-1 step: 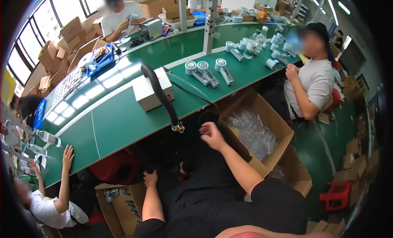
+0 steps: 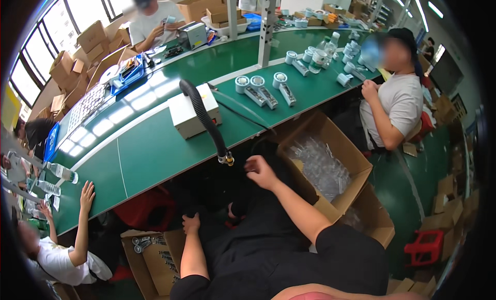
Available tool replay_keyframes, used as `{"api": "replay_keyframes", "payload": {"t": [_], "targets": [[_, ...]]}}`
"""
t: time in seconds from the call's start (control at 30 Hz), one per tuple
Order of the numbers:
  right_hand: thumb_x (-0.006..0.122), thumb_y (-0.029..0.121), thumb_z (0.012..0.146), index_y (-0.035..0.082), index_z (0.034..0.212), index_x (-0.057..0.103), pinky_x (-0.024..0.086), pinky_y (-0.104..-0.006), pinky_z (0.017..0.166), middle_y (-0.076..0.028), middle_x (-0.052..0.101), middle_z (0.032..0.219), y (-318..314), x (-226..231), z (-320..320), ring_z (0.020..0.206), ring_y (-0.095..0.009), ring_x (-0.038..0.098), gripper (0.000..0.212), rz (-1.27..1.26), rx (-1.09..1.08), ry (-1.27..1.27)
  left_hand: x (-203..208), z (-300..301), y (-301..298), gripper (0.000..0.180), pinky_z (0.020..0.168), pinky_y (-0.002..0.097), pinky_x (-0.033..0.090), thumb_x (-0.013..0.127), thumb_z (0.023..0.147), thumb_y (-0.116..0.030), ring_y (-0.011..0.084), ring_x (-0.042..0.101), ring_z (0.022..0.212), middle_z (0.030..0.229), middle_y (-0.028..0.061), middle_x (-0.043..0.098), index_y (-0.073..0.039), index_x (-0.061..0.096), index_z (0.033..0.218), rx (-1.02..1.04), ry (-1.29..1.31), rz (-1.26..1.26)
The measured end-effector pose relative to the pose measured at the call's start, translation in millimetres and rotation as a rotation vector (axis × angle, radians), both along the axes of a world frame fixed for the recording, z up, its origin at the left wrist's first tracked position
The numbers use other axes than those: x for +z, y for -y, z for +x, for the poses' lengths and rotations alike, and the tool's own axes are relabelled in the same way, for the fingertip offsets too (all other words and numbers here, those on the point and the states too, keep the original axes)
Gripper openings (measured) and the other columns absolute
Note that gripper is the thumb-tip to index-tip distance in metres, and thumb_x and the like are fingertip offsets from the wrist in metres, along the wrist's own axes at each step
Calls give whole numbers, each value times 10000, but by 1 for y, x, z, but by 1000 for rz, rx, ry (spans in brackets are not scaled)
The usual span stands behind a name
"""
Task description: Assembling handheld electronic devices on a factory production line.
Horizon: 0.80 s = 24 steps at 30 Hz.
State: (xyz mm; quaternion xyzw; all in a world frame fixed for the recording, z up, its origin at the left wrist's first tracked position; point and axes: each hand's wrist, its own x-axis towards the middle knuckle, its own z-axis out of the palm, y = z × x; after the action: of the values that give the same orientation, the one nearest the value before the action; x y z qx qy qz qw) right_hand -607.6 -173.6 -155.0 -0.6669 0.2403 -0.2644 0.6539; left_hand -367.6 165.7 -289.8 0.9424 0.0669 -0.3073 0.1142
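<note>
My right hand (image 2: 261, 173) hangs in the air just to the right of the metal nozzle (image 2: 226, 159) at the end of a black corrugated hose (image 2: 200, 111). Its fingers are loosely bent and a little blurred, and nothing shows in them. A gap lies between hand and nozzle. My left hand (image 2: 190, 224) rests on my dark-clothed leg, fingers spread slightly and holding nothing I can see. The hose bends over a white box-shaped machine (image 2: 194, 113) on the green table (image 2: 155, 160).
Light-blue handheld devices with round heads (image 2: 257, 82) stand beyond the machine. An open carton of clear plastic pieces (image 2: 320, 163) is at my right, a carton of metallic parts (image 2: 150, 258) at my left. Co-workers sit left, right and across. A red stool (image 2: 423, 247) stands on the floor.
My right hand has shifted slightly left, closer to the hose nozzle. My left hand stays on my leg. The whole view has shifted very slightly.
</note>
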Motion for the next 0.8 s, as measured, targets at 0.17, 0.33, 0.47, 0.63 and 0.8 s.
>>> {"api": "replay_keyframes", "payload": {"t": [0.17,0.33,0.47,0.63,0.8], "targets": [[639,-67,833,99,1292,525,528,-347,952,-50,617,1100,-43,-54,97,1060,-173,635,501,217,150,154,-44,21,-42,807,1146,537,446,736,894,-563,427,542,1403,1525,232,553,-116,494,1521,-109,205,-378],[632,-66,853,84,1323,535,529,-318,936,-69,640,1132,-48,-68,95,1025,-162,640,503,196,80,180,-26,0,-36,710,1123,539,460,709,916,-544,473,567,1345,1461,225,603,-113,558,1460,-68,190,-295],[621,-73,871,69,1337,527,525,-313,946,-75,622,1116,-52,-53,93,1025,-163,633,496,164,77,165,-10,-10,-26,673,1131,573,432,683,925,-550,465,534,1370,1490,201,566,-156,544,1453,-30,115,-196],[609,-44,891,50,1331,526,517,-307,949,-84,609,1121,-56,-37,97,1042,-159,622,457,180,46,248,-4,-4,-23,650,1136,577,421,675,930,-545,463,516,1380,1518,187,528,-177,529,1446,-30,88,-169],[613,6,941,47,1331,529,540,-311,880,-59,620,1041,-60,-26,105,971,-163,647,400,195,3,263,-1,-4,-20,654,1144,567,419,674,932,-542,454,513,1388,1533,173,514,-190,514,1460,-27,76,-164]]}}
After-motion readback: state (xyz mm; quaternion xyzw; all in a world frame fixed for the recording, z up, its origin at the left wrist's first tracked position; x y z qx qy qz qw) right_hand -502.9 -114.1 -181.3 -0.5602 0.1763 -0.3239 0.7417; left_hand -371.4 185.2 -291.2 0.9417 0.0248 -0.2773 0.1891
